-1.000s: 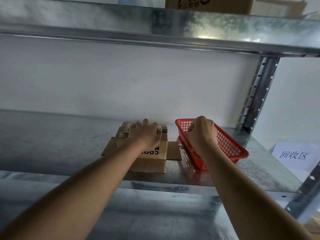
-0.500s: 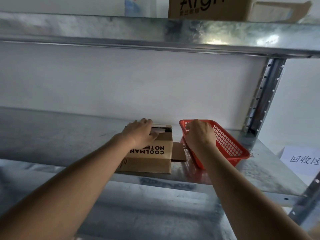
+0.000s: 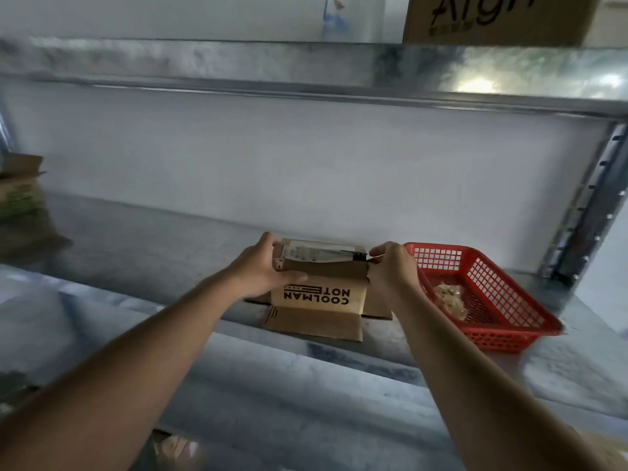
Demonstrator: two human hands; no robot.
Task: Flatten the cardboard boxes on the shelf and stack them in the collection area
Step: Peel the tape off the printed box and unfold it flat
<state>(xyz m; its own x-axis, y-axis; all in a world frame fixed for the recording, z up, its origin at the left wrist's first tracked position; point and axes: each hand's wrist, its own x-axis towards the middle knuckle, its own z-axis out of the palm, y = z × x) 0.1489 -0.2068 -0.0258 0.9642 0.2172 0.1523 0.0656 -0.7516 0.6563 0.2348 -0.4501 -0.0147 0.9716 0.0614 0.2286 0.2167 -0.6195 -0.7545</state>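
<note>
Both forearms outstretched, left hand point(image 3: 263, 266) and right hand point(image 3: 390, 268) curled in opposing grips.

Brown box point(image 3: 319, 294) with black lettering; red mesh basket point(image 3: 489, 297); mottled grey metal shelf point(image 3: 142, 239); white wall point(image 3: 306, 164).

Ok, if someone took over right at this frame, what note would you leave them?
Left hand grips the left end of the cardboard box on the shelf. Right hand pinches the box's right end by the label strip.
Box lies partly collapsed, flaps spread, beside the red basket.
Done: box opened out.
Left: press it flat, stack it in the collection area. Another box sits on the upper shelf.
</note>
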